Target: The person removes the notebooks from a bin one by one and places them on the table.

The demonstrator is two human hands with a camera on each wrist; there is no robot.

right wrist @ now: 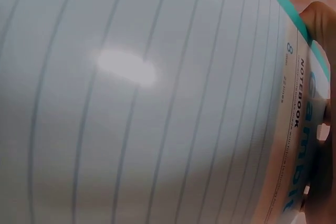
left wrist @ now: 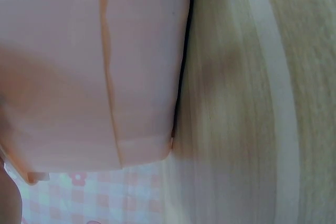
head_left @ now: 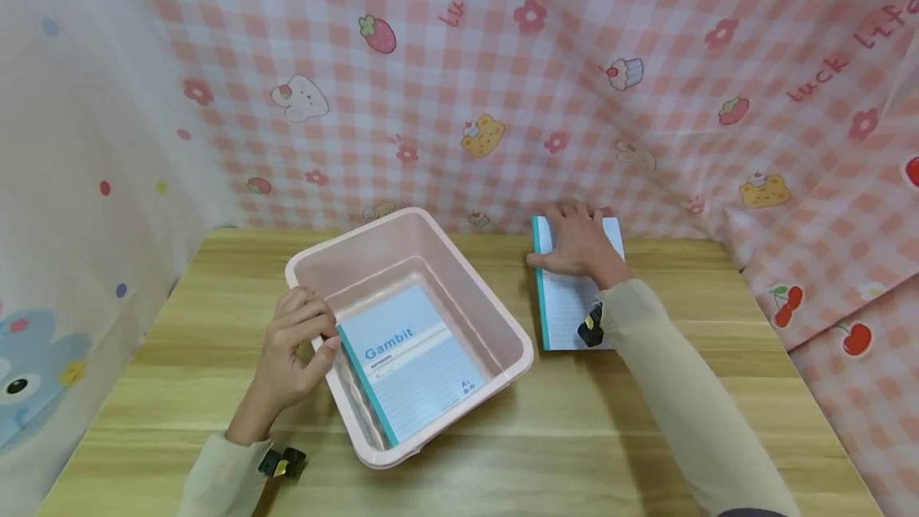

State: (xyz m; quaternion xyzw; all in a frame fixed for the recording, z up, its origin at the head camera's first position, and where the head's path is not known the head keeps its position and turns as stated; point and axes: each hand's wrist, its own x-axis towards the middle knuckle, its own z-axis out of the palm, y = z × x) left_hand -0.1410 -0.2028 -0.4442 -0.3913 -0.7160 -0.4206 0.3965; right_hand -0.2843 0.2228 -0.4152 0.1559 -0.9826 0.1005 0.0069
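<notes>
A pale pink plastic basin (head_left: pixel 459 262) stands left of centre on the table, its wall (left wrist: pixel 142 77) filling much of the left wrist view. My left hand (head_left: pixel 297 341) grips the basin's left rim, fingers curled over it. Inside the basin lies a blue "Gambit" notebook (head_left: pixel 412 365) with a teal spine, cover up. To the right, my right hand (head_left: pixel 574 242) holds a second notebook (head_left: pixel 567 313) of the same kind from above. Its thumb (right wrist: pixel 317 19) hooks over the teal spine edge, while the fingers reach the far edge.
The wooden table (head_left: pixel 574 437) ends at the back against a pink checked cloth (head_left: pixel 431 102) with printed fruit and cakes. A white patterned cloth (head_left: pixel 86 182) hangs on the left. The basin's right rim stands between the two notebooks.
</notes>
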